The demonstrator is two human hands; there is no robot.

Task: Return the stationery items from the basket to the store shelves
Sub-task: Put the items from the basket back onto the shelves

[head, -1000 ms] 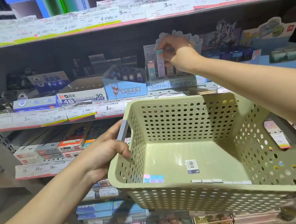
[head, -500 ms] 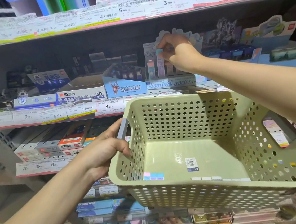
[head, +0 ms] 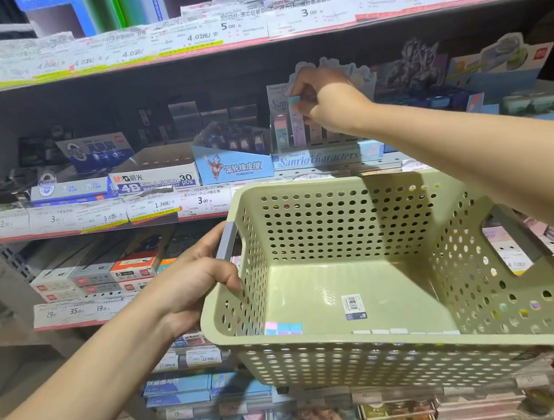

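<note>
My left hand [head: 195, 277] grips the grey handle on the left rim of a pale green perforated basket [head: 356, 341], held in front of the shelves. At the basket's near inside edge lie small pastel pieces [head: 283, 328] and a row of white ones [head: 380, 331]. My right hand [head: 320, 95] reaches over the basket to the middle shelf. It pinches the teal top of a tall slim eraser stick [head: 296, 120] standing in the Sanrio characters display box [head: 328, 157].
Boxes of erasers sit left of the display, among them a white 4B eraser box [head: 154, 179] and a blue cartoon box [head: 234, 166]. Price labels line each shelf edge [head: 100, 215]. More stationery boxes fill the lower shelves [head: 96, 278].
The right hand stays at the display, its fingers shifting slightly on the eraser stick. The view has drifted a little; the basket and left hand hold their place.
</note>
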